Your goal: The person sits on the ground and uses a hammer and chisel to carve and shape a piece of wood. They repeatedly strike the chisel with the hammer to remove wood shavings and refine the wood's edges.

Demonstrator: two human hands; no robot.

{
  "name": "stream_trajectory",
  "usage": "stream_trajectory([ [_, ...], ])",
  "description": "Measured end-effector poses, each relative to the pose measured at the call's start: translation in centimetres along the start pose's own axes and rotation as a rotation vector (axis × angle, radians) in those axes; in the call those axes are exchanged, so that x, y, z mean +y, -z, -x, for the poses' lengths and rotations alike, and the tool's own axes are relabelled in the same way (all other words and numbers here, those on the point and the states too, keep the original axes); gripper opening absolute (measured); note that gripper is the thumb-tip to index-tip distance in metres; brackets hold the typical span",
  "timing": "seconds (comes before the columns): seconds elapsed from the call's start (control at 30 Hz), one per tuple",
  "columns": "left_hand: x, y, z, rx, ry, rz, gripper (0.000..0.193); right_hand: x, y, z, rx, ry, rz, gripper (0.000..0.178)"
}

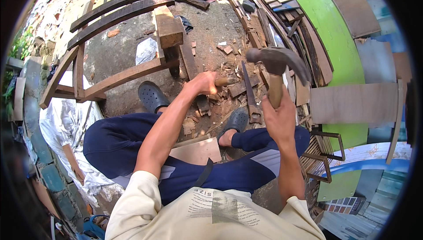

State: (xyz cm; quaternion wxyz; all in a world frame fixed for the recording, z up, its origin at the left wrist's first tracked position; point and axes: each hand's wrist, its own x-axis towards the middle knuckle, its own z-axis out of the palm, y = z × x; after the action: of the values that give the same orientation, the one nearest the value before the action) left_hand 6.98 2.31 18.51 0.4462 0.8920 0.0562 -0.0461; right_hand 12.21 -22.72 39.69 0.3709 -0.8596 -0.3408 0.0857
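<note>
My right hand (278, 117) grips the wooden handle of a claw hammer (277, 61), whose dark steel head is raised in front of me. My left hand (203, 82) is closed around a wooden-handled tool (225, 81), likely a chisel, held low over scraps of wood on the ground. Beside that tool stands a wooden chair frame (119, 74) with curved back slats, lying tilted on the dirt. A hand saw (251, 99) lies on the ground between my two hands. I sit with legs in dark blue trousers and dark clogs (152, 95).
Wood offcuts and chips litter the ground ahead. Stacked planks and boards lie at the upper right, with a green curved panel (335, 41) and a brown plywood sheet (352, 103). White plastic sheeting (66, 121) lies at my left. A flat board (198, 151) rests under my legs.
</note>
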Motion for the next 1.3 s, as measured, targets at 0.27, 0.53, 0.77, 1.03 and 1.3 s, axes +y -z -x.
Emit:
stream_trajectory([
  [0.27, -0.8, -1.1, -0.3, 0.049, 0.098, -0.007, 0.034, 0.7, -4.7, 0.4, 0.092, 0.054, 0.032, 0.015],
  [0.53, 0.7, 0.6, 0.2, -0.058, 0.106, 0.013, 0.034, -1.2, 1.9, 1.8, 0.257, -0.099, -0.382, 0.01],
  [0.77, 0.5, 0.5, 0.5, -0.069, 0.119, 0.013, 0.028, -0.2, -4.8, 1.4, -0.16, -0.016, 0.295, 0.016],
  [1.03, -0.8, -0.6, -0.1, -0.022, 0.093, -0.03, 0.031, -4.6, 2.0, 0.5, 0.31, 0.0, -0.548, 0.01],
  [1.3, -0.7, -0.4, 0.0, -0.045, 0.071, -0.049, 0.034, -1.6, -1.8, 0.5, -0.108, -0.142, 0.166, 0.022],
])
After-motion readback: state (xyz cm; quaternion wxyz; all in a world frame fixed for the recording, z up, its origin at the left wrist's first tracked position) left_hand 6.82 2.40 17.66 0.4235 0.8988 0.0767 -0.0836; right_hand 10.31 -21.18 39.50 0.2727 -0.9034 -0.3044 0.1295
